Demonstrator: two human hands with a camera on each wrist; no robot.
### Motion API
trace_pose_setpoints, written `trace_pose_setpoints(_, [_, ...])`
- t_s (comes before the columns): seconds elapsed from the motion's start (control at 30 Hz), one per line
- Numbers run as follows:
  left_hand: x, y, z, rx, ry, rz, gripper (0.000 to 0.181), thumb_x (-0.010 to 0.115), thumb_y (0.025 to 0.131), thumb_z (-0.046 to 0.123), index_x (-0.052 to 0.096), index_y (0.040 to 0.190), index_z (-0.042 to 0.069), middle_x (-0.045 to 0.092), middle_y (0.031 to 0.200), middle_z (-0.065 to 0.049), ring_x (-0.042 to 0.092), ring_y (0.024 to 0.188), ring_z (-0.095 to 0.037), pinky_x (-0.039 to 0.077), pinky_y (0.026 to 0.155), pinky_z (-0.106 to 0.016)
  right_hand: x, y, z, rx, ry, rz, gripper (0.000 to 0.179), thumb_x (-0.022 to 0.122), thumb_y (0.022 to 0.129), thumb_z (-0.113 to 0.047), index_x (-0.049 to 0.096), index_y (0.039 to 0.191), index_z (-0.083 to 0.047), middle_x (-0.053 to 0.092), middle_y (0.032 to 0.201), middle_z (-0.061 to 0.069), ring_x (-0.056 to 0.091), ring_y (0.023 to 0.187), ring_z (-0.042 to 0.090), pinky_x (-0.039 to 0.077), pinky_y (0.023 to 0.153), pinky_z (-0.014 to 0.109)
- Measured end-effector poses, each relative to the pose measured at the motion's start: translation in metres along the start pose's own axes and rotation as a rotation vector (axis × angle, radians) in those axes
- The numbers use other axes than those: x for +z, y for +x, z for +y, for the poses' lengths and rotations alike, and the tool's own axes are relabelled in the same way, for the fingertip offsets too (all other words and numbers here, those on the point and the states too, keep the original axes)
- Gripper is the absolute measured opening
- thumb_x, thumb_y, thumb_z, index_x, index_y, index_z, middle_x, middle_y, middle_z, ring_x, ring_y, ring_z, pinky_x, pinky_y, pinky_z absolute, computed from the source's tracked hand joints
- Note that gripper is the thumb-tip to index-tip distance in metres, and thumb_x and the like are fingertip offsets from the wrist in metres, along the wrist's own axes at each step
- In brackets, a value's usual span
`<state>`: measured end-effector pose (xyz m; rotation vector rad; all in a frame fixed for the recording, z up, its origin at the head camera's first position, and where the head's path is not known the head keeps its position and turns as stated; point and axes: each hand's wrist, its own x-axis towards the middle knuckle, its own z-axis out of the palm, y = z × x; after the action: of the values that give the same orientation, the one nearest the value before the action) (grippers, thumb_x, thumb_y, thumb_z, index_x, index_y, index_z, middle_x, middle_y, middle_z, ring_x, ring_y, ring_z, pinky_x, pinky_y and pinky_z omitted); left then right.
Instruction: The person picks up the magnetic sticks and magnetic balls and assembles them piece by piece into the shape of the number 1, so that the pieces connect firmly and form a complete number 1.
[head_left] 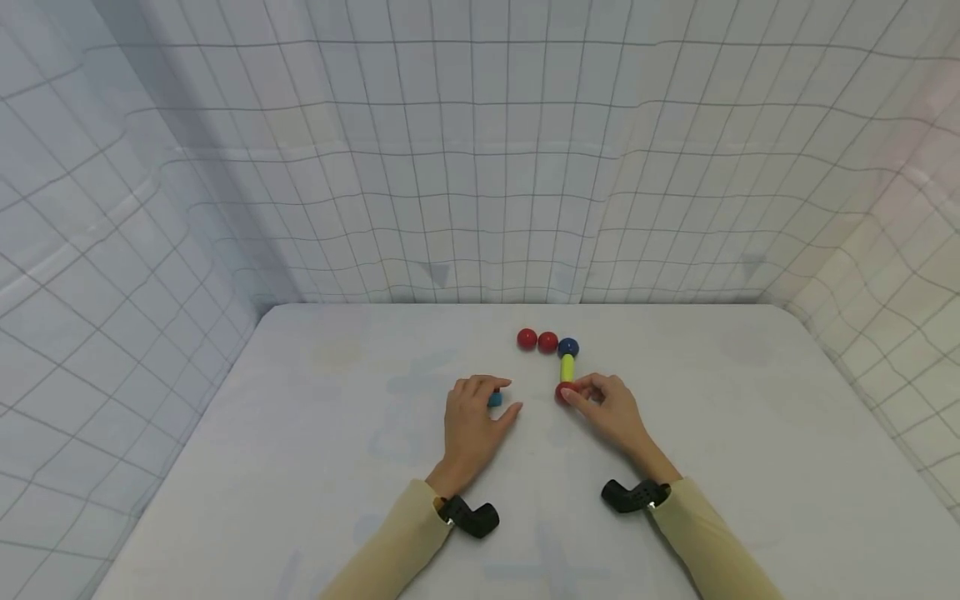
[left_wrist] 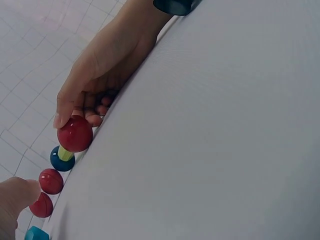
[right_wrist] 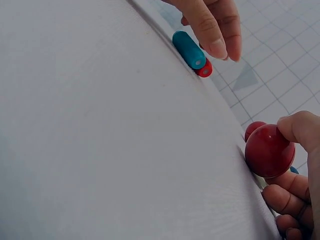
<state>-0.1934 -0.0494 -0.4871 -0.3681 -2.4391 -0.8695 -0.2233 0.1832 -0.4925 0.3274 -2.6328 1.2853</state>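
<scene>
My right hand (head_left: 611, 410) pinches a red ball (right_wrist: 270, 151) between thumb and fingers, low at the table surface. A short yellow rod (head_left: 567, 367) runs from that ball to a dark blue ball (head_left: 568, 347) farther back. My left hand (head_left: 472, 421) is to the left, its fingers loosely bent and its thumb spread away. By its fingers lies a teal rod (right_wrist: 189, 50), with a red rod (right_wrist: 204, 68) beside it. In the head view, the left fingers partly cover these rods.
Two more red balls, a left one (head_left: 527, 339) and a right one (head_left: 548, 342), sit in a row with the blue ball toward the back of the white table (head_left: 337, 433). A white gridded curtain (head_left: 480, 167) hangs behind and at both sides.
</scene>
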Motion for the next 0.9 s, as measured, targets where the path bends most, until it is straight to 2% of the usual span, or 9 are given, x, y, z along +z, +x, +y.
trace_pose_setpoints(0.27, [-0.013,-0.002,-0.018,-0.006,0.016,-0.012,0.037,0.081,0.076,0.031,0.066,0.105,0.015,0.057,0.103,-0.001,0.048,0.095,-0.021,0.038,0.081,-0.036,0.0,0.001,-0.001,0.011,0.002,-0.018,0.021,0.073,0.084,-0.028,0.07,0.092,-0.009,0.056,0.073,-0.003,0.044,0.074,0.018,0.033,0.064,0.033])
trace_pose_setpoints(0.5, [-0.024,-0.004,-0.025,-0.002,0.033,-0.027,0.036,0.081,0.076,0.03,0.066,0.104,0.013,0.056,0.1,-0.004,0.047,0.094,-0.022,0.038,0.08,-0.037,0.001,0.001,0.0,0.022,-0.006,-0.025,0.023,0.073,0.084,-0.03,0.07,0.092,-0.009,0.056,0.074,-0.002,0.044,0.075,0.018,0.033,0.065,0.033])
trace_pose_setpoints(0.7, [-0.024,-0.005,-0.027,0.016,0.034,-0.042,0.03,0.081,0.076,0.029,0.067,0.098,0.014,0.057,0.095,-0.002,0.047,0.089,-0.02,0.04,0.078,-0.035,0.001,0.0,0.0,0.049,-0.007,-0.034,0.021,0.072,0.085,-0.029,0.069,0.093,-0.009,0.056,0.076,-0.001,0.044,0.076,0.019,0.034,0.065,0.033])
trace_pose_setpoints(0.9, [-0.021,-0.005,-0.028,-0.003,-0.041,-0.062,0.023,0.077,0.081,0.027,0.068,0.095,0.012,0.055,0.09,-0.001,0.045,0.085,-0.018,0.041,0.074,-0.033,0.0,0.001,-0.003,0.07,-0.008,-0.033,0.021,0.072,0.084,-0.027,0.069,0.092,-0.008,0.056,0.077,0.001,0.044,0.077,0.02,0.034,0.066,0.033])
